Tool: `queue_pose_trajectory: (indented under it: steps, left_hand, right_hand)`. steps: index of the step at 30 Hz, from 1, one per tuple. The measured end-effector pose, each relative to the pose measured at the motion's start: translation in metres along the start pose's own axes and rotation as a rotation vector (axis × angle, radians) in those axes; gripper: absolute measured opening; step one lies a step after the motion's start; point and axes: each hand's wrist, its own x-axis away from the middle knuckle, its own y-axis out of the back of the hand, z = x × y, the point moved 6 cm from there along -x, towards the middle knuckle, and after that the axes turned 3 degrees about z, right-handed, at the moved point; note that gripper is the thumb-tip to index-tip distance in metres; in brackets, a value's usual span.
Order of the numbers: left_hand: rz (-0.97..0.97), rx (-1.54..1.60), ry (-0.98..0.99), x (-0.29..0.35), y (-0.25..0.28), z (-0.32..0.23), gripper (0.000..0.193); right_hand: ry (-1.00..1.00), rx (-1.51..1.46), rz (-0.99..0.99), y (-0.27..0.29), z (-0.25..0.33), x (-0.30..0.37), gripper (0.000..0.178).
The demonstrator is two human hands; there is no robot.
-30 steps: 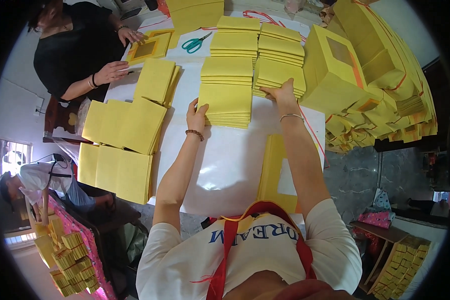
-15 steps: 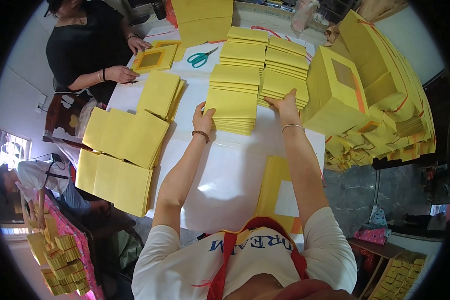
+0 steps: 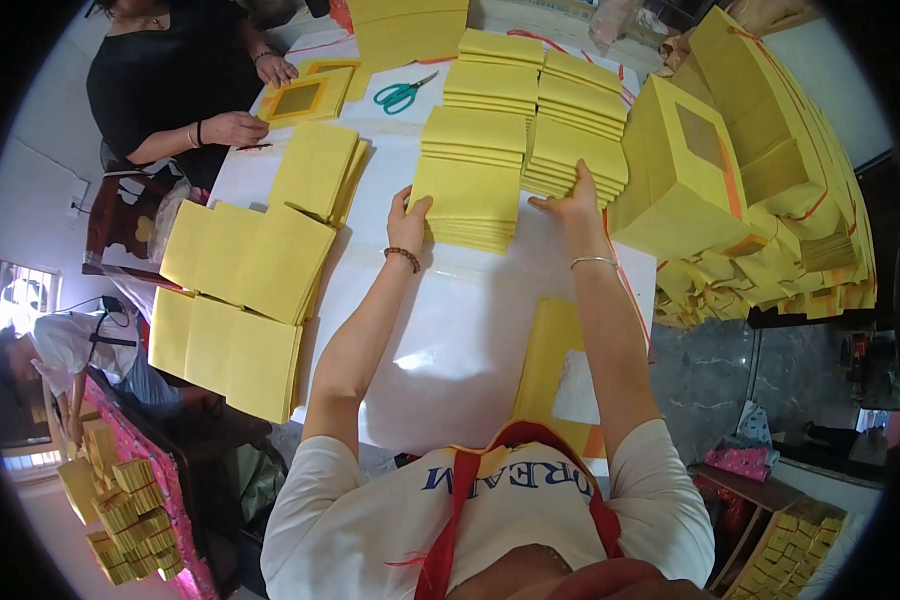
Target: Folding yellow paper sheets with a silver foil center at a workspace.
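Observation:
Two rows of flat yellow folded paper pieces lie side by side on the white table, overlapping in stacks. My left hand [image 3: 407,222] rests against the left side of the nearest left stack [image 3: 467,195], its thumb at the near corner and fingers along the edge. Against the near side of the right stack [image 3: 570,150] is my right hand [image 3: 573,200], thumb and fingers spread apart. Neither hand lifts anything. Nearer my body lies a yellow piece with a white panel [image 3: 574,388], partly hidden by my right arm and apron.
More yellow folded pieces [image 3: 235,340] cover the table's left side. Green-handled scissors [image 3: 400,95] lie beyond. A co-worker [image 3: 170,80] handles a yellow windowed piece [image 3: 300,98] at the far left. Big yellow boxes [image 3: 670,165] are piled at right. Another person [image 3: 95,345] works at a pink-covered table.
The view has shifted slightly, so the table appears higher. My hands stay at the same stacks, the right one with its fingertips a little farther left along the paper.

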Motion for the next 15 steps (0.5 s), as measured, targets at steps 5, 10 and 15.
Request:
queue_pose_trajectory:
  steps: [5,10,15]
  left_hand:
    - [-0.028,0.143,0.029,0.002,-0.003,-0.01,0.051]
    - [0.01,0.196,0.09,-0.001,-0.009,-0.014,0.062]
    - [-0.002,-0.027,0.106,-0.009,0.003,0.0,0.064]
  right_hand:
    - [0.092,0.277,-0.206,0.021,-0.05,0.025,0.068]
    - [0.17,0.34,0.143,0.007,-0.093,0.045,0.048]
    - [0.166,0.287,0.269,0.013,-0.097,0.039,0.047]
